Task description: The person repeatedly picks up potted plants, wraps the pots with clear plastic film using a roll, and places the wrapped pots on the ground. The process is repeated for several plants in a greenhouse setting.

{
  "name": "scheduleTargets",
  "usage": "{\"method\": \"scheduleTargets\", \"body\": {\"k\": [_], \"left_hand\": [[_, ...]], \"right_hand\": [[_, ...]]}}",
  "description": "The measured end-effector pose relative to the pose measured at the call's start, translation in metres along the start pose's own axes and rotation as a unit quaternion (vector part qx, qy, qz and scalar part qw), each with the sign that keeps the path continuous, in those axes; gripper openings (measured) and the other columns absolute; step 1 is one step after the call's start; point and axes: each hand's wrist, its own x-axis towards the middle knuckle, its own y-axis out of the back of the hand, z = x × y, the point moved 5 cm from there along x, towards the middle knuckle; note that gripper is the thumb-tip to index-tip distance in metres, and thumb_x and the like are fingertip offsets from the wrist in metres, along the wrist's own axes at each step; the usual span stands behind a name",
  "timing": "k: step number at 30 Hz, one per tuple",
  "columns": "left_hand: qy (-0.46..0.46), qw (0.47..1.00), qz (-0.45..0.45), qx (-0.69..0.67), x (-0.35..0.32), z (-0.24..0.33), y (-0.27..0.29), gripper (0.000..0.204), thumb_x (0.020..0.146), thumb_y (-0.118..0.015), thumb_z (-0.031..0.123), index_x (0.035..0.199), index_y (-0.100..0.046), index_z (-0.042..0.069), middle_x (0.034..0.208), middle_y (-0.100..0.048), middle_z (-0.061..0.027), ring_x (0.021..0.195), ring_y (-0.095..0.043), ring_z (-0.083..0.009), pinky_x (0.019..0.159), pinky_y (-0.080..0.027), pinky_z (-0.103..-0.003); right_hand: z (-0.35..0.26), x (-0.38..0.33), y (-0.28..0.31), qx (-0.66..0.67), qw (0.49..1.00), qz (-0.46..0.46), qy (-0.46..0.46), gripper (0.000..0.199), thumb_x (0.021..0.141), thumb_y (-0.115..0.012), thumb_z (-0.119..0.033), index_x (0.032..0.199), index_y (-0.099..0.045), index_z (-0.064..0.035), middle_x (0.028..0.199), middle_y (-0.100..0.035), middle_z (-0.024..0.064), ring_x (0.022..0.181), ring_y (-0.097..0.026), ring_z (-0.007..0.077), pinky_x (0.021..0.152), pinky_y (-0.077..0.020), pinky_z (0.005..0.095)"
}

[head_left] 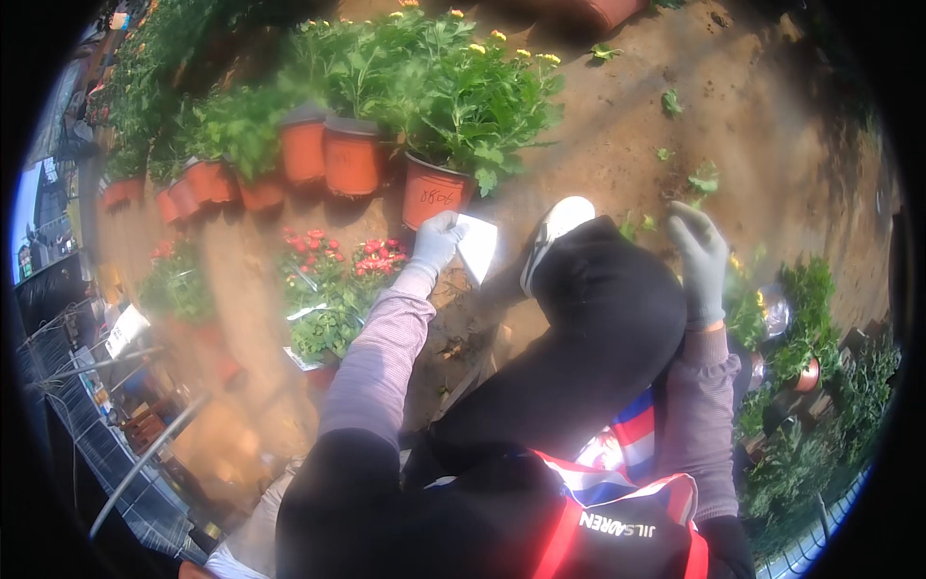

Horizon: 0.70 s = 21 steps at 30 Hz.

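My left hand point(437, 241), in a pale grey glove, pinches a white card point(478, 247) by its upper left edge. Just beyond it stands an orange-red plastic pot point(431, 190) with handwritten marks, holding a leafy plant point(482, 111) with yellow buds. Out to the right, my right hand point(698, 256), gloved too, is held above the soil with its fingers curled together. Whatever may be between those fingertips is too small to make out. A small green sprig point(705, 178) shows just past them.
More orange-red pots point(351, 159) with green plants line the far left. Red-flowered plants point(333, 299) grow beside my left forearm. My bent leg point(608, 309) and white shoe point(561, 227) lie between my hands. Potted plants point(810, 318) stand at right; a metal bar point(145, 458) curves at lower left.
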Motion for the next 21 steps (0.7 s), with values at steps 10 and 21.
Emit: {"method": "scheduleTargets", "body": {"k": [10,21], "left_hand": [[-0.237,0.829,0.178,0.475,0.014,0.048,-0.001,0.042,0.076,-0.080,0.036,0.111,-0.071,0.015,0.110,-0.070,-0.0026,0.108,-0.063,-0.0205,0.097,-0.045,-0.039],[-0.131,0.885,-0.031,0.446,0.084,0.127,0.015,0.026,0.089,-0.070,0.036,0.091,-0.075,0.011,0.089,-0.073,-0.0122,0.076,-0.070,-0.0260,0.071,-0.053,-0.038]], "right_hand": [[-0.017,-0.002,-0.011,0.028,0.999,-0.002,-0.019,0.029,0.094,-0.065,-0.015,0.120,-0.069,-0.0030,0.109,-0.069,0.0023,0.093,-0.062,0.0097,0.068,-0.0504,0.0224],[0.012,0.005,0.007,0.049,0.998,0.017,0.038,0.033,0.094,-0.068,-0.015,0.122,-0.066,0.0017,0.111,-0.068,0.0057,0.100,-0.062,0.0118,0.090,-0.0492,0.0266]]}}
